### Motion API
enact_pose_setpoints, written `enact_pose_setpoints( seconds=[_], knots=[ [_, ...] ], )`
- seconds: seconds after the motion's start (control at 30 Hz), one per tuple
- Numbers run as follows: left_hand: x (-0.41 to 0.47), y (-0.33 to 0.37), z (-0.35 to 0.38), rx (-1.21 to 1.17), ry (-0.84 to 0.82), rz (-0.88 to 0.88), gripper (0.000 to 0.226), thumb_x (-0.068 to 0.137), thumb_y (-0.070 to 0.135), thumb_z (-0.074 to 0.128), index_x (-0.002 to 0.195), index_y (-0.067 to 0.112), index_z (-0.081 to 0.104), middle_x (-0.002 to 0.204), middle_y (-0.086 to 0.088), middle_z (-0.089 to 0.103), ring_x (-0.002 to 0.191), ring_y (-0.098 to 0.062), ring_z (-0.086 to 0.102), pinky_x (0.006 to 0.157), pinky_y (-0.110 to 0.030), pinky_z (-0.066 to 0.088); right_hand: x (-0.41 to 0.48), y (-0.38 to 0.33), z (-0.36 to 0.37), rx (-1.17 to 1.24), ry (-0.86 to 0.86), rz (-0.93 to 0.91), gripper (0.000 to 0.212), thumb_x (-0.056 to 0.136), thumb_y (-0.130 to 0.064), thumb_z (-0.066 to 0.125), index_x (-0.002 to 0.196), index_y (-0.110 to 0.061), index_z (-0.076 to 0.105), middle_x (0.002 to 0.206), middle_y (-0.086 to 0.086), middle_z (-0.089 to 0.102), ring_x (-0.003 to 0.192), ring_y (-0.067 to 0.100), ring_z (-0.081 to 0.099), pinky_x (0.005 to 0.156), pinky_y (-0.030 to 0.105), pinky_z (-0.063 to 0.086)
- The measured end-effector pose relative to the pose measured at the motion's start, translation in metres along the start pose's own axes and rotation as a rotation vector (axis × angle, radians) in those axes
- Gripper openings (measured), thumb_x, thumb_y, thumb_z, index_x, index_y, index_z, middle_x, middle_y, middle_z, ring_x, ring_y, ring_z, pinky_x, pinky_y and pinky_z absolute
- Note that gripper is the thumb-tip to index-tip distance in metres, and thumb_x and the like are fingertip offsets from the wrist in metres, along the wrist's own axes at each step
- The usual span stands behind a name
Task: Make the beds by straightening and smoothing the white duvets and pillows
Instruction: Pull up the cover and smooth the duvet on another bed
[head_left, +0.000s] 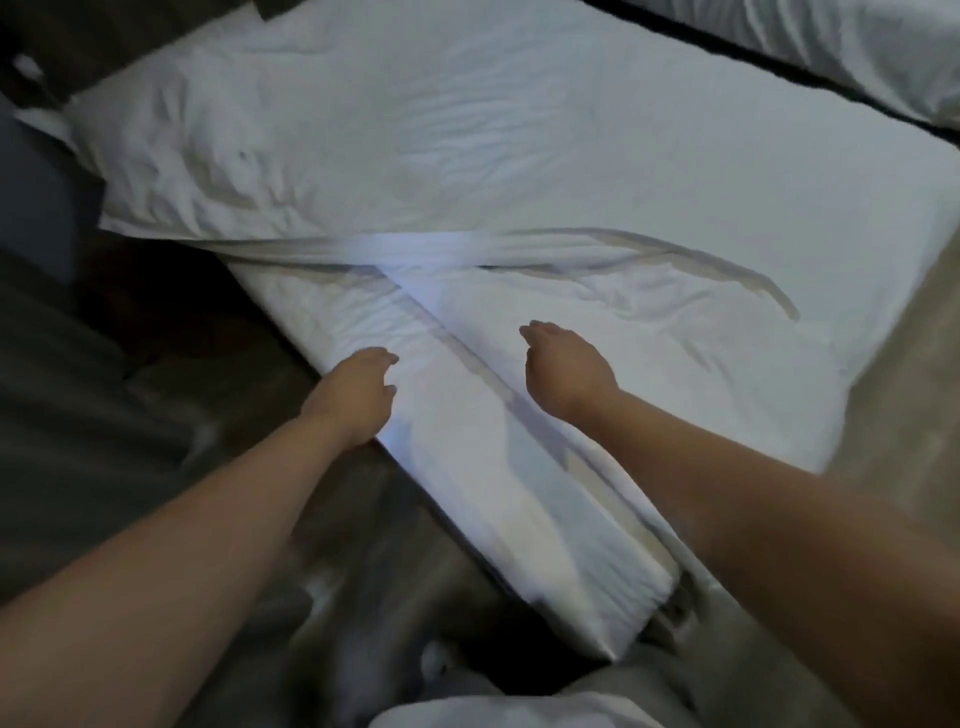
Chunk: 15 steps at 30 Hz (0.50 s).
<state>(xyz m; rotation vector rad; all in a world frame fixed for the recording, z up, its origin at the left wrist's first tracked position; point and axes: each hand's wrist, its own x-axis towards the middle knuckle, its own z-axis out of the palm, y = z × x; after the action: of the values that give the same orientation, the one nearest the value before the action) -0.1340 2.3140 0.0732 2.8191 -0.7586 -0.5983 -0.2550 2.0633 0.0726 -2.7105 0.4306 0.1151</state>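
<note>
Hands: my left hand (358, 397) and right hand (566, 371), apart, fingers loosely bent and gripping nothing, resting on the white duvet (675, 374). Its long side edge runs diagonally from bottom centre toward upper left. A folded band (415, 247) crosses it. Dark floor (130, 415) lies beside the left edge. A second bed (857, 52) lies at upper right, beyond a dark gap.

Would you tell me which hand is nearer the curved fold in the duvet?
Right. The right hand lies on the duvet close to the curved fold; the left hand is farther left, at the bed's edge.
</note>
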Motion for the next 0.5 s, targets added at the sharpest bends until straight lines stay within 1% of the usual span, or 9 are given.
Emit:
enact_pose_setpoints(
  seconds=[0.07,0.13,0.23,0.33,0.43,0.5],
  knots=[
    [-0.028,-0.060,-0.024,-0.003,0.052,-0.018,0.051,0.102,0.023,0.055,0.151,0.016,0.044,0.161,-0.004,0.036,0.147,-0.022,0.034,0.122,-0.033,0.023,0.012,-0.063,0.011,-0.008,-0.002,-0.067,0.037,0.091,-0.004,0.046,0.125,-0.007,0.059,0.127,0.011,0.060,0.113,0.034,0.058,0.095,0.039,0.047],
    [-0.042,-0.116,-0.050,0.014,0.100,-0.053,0.052,0.101,0.024,0.055,0.151,0.017,0.044,0.160,-0.003,0.037,0.147,-0.021,0.035,0.122,-0.035,0.026,0.029,-0.122,0.018,-0.039,0.006,-0.175,0.036,0.091,-0.004,0.047,0.124,-0.006,0.059,0.126,0.011,0.060,0.114,0.033,0.058,0.097,0.038,0.044],
    [-0.050,-0.185,-0.081,-0.003,0.167,-0.134,0.051,0.102,0.023,0.055,0.151,0.017,0.044,0.160,-0.002,0.037,0.147,-0.020,0.033,0.122,-0.038,0.028,0.057,-0.193,0.031,-0.080,0.010,-0.296,0.037,0.093,-0.007,0.049,0.129,-0.007,0.058,0.133,0.011,0.058,0.124,0.030,0.054,0.104,0.039,0.041],
    [-0.054,-0.228,-0.097,-0.027,0.192,-0.177,0.050,0.101,0.019,0.057,0.149,0.013,0.046,0.159,-0.004,0.039,0.147,-0.021,0.035,0.121,-0.036,0.027,0.080,-0.242,0.047,-0.116,-0.013,-0.361,0.043,0.098,-0.012,0.046,0.140,-0.008,0.052,0.148,0.012,0.051,0.137,0.027,0.046,0.113,0.038,0.036],
    [-0.044,-0.265,-0.107,-0.042,0.172,-0.205,0.049,0.100,0.019,0.057,0.148,0.014,0.048,0.158,-0.005,0.040,0.145,-0.024,0.038,0.122,-0.037,0.028,0.107,-0.278,0.059,-0.155,-0.018,-0.409,0.042,0.100,-0.016,0.044,0.141,-0.008,0.051,0.149,0.012,0.050,0.137,0.027,0.046,0.113,0.037,0.035],
    [-0.029,-0.294,-0.121,-0.026,0.168,-0.196,0.049,0.098,0.019,0.059,0.146,0.013,0.050,0.156,-0.007,0.043,0.143,-0.025,0.040,0.122,-0.039,0.028,0.131,-0.302,0.064,-0.152,-0.024,-0.408,0.041,0.100,-0.015,0.043,0.139,-0.007,0.053,0.147,0.013,0.051,0.135,0.027,0.047,0.112,0.037,0.035]
  ],
)
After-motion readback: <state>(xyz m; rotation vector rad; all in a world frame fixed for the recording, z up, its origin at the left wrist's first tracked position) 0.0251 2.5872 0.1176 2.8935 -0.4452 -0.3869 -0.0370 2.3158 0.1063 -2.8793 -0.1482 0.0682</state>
